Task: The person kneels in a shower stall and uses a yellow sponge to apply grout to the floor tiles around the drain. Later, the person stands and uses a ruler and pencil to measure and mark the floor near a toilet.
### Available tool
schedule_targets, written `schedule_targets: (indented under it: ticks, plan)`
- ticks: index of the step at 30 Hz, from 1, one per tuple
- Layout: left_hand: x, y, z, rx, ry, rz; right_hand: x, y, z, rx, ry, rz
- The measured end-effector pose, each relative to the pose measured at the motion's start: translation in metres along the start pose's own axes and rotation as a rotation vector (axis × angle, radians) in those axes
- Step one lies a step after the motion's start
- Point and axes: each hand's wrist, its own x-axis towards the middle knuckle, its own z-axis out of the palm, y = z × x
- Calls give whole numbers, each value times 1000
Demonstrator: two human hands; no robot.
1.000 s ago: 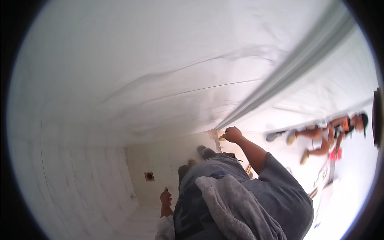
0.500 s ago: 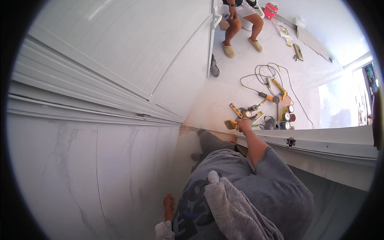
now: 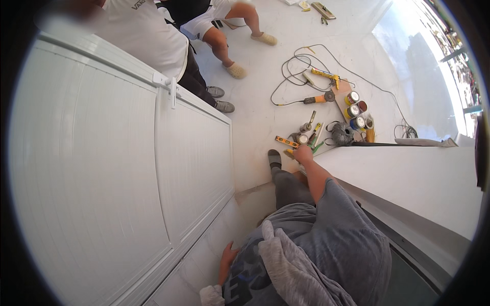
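Gripping the left end of the white ledge (image 3: 408,173), the right hand (image 3: 303,153) steadies the body; the left hand (image 3: 228,255) presses spread flat on the near wall (image 3: 194,265), beside the white panel (image 3: 102,168).

Single head-worn fisheye, steeply downward over the person's own torso.

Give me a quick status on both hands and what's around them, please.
Right hand resting on corner of white ledge, grip unclear. Left hand low beside white panel, holding nothing visible. Tools and cans on floor beyond; two people standing near panel.
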Motion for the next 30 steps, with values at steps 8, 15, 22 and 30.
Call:
schedule_targets:
  ticks: [8, 15, 22, 30]
  plan:
    - [100, 255, -39, 151, -3, 243, 60, -33, -32, -174, -294, -1]
    - [158, 495, 8, 143, -119, 291, 59, -14, -32, 200, -378, -88]
    - [148, 778, 96, -313, -635, 666, 96, -8, -108, 1265, 48, 915]
    - [123, 892, 196, 626, -917, 1014, 230, -289, -301, 1627, -174, 10]
